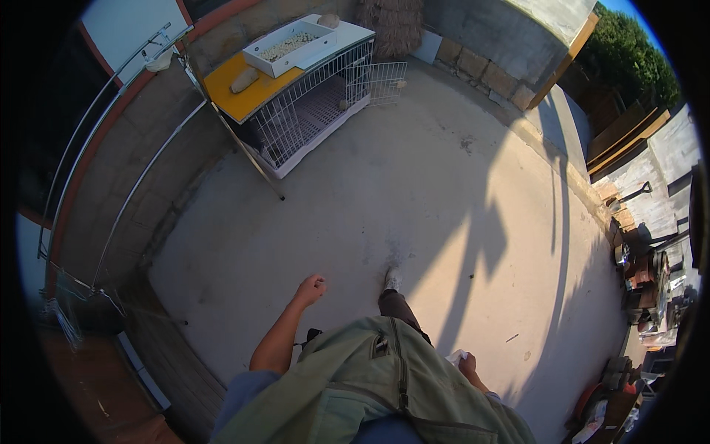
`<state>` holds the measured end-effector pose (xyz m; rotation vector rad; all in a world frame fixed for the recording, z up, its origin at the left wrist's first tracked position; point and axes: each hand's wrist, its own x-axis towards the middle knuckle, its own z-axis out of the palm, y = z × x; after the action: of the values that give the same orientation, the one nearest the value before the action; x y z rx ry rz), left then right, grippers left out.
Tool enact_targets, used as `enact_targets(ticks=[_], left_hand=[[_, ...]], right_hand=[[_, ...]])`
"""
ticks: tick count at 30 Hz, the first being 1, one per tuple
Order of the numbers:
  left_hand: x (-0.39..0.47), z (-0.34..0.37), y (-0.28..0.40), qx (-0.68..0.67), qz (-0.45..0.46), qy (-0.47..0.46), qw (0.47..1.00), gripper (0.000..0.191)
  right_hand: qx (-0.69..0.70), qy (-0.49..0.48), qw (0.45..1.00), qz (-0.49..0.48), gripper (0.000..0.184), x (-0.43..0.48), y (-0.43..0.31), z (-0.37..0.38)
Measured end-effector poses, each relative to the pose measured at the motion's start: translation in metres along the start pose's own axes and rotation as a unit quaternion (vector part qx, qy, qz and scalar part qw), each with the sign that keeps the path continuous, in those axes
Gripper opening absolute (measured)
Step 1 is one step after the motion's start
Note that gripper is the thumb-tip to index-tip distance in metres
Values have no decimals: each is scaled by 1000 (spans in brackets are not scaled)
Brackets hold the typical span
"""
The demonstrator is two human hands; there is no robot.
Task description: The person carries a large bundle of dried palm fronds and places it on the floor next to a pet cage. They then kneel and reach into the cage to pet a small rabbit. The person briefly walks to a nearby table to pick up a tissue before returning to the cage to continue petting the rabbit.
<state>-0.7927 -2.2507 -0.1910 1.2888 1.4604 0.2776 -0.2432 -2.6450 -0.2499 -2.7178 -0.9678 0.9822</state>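
Observation:
My left hand point(310, 291) hangs in front of me over the concrete floor point(344, 222), its fingers curled in with nothing visible in them. Low at my right side, my right hand point(468, 365) grips a crumpled white tissue or thin cloth point(456, 356). Part of that hand is hidden by my green zipped vest point(360, 361). One shoe point(392, 278) shows on the floor ahead, between the two hands. Both hands are well apart from the wire cage.
Ahead stands a wire cage point(310, 116) with its door point(383, 83) swung outward. On top are a white tray point(272, 65) of pale pieces and a stone point(244, 80). A metal drying rack point(150, 139) lines the left; a shovel point(632, 195) and clutter point(646, 283) line the right.

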Motion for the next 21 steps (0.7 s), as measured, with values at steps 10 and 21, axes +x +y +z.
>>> enact_targets(ticks=[10,21], left_hand=[[131,-20,148,-213,-42,142,966,30],[439,-49,403,-224,123,41,966,39]], right_hand=[[89,-57,930,-353,16,392,-539,-223],[51,-274,861,-425,16,471,-845,-208]])
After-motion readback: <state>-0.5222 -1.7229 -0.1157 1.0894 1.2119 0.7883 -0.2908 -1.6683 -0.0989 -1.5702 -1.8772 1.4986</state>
